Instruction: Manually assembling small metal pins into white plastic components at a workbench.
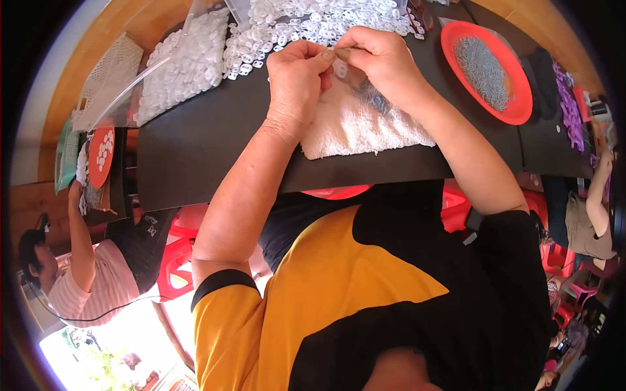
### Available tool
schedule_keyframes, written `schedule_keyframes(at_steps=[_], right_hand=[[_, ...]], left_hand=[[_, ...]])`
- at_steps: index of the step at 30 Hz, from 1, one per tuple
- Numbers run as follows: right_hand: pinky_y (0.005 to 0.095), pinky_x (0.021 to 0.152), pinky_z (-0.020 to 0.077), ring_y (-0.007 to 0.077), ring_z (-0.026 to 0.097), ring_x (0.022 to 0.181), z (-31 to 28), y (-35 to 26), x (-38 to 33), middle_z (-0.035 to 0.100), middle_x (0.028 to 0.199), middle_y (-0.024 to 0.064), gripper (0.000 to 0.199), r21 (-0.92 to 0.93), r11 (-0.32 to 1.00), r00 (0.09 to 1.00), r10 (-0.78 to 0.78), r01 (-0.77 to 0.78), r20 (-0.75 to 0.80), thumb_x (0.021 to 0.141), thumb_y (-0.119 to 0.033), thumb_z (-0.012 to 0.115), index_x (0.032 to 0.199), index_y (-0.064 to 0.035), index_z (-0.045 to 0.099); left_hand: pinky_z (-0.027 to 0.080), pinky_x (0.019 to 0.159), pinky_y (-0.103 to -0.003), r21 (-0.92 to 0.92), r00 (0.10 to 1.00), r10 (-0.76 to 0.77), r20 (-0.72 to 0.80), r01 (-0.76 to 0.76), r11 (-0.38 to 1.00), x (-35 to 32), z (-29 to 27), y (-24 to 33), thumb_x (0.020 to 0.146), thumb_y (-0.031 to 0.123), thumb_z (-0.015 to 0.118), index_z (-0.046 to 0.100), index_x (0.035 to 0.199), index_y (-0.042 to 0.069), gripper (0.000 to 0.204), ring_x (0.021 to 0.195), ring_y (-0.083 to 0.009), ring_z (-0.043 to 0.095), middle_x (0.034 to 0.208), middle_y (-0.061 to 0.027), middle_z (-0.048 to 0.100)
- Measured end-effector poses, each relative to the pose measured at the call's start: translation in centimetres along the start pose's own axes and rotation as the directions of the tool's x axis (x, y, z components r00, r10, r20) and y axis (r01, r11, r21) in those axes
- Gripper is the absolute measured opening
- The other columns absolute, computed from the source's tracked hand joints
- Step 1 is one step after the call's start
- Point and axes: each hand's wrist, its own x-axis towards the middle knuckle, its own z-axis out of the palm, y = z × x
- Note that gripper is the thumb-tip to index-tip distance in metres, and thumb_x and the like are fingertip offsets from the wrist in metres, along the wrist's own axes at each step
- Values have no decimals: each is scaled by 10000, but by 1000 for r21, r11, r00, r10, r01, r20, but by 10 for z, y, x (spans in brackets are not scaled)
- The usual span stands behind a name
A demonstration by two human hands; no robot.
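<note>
A small white plastic piece [340, 69], roundish and flat, sits pinched between fingertips above a white towel [355, 127] at twelve o'clock. The towel lies flat and rumpled on the black table, with tiny grey metal parts [373, 96] on it.

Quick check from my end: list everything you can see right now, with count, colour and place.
white parts: a large heap, white, far edge of the table
part in hand: one, white, pinched between both hands
bag: one, clear, full of white parts, far left of the table
towel: one, white, under the hands
grey pieces: a small pile, grey, on the towel
plate: one, red, holding grey pieces, right of the towel
table: one, black, in front of the person
basket: one, cream, far left
co-worker: one, striped shirt, lower left
left hand: over the towel, fingertips on the part
right hand: over the towel, fingertips on the part
</note>
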Motion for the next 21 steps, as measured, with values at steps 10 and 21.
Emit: schedule_keyframes(at_steps=[10, 21], right_hand=[[418, 687, 491, 272, 634, 839, -15, -2, 1, 613, 846, 49, 60, -636, 678, 926, -331, 368, 182, 798, -148, 635, 847, -148, 669], [425, 740, 479, 287, 626, 853, -21, 4, 5, 621, 840, 59, 68, -684, 628, 928, -270, 371, 255, 761, -149, 672, 779, -91, 639]], left_hand=[[370, 437, -250, -202, 999, -31, 31, 36, 979, 15, -13, -1, 886, 77, 621, 612, 924, -49, 132, 558, -134, 544, 751, -80, 613], [346, 380, -251, -246, 999, -31, 31, 38, 969, 17, -13, 0, 858, 43, 642, 622, 853, -37, 82, 489, -124, 522, 679, -77, 601]])
